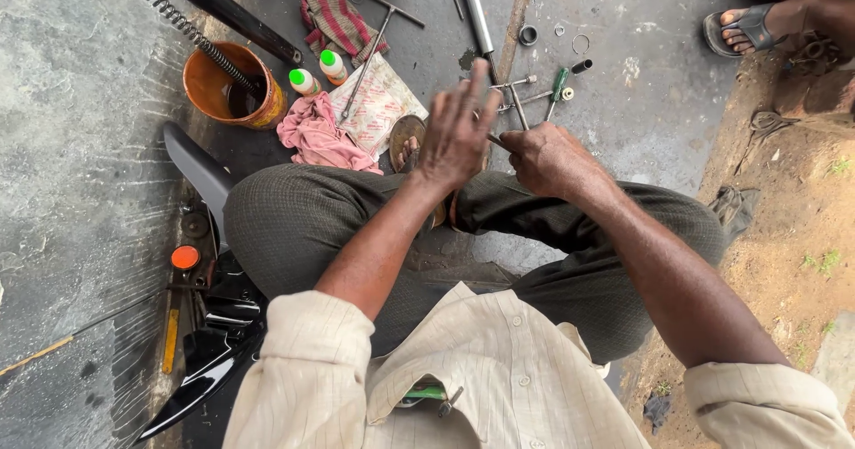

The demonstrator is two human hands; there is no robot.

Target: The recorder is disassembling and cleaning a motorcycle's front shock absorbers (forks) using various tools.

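Observation:
I squat over a concrete floor, knees apart. My left hand [459, 133] is raised with its fingers spread and holds nothing that I can see. My right hand [548, 157] is closed around a thin metal tool [497, 141] whose tip pokes out toward the left hand. Just beyond both hands lie a T-handle wrench [517, 93] and a green-handled screwdriver [558, 84]. What the right hand's tool is exactly stays hidden by the fingers.
An orange bucket [233, 88] with a long coil spring [183, 23] stands at upper left, beside two green-capped bottles [318, 73], a pink rag [318, 137] and a printed packet [378, 102]. Black bodywork [214, 324] lies at left. Another person's sandalled foot [744, 28] is at upper right.

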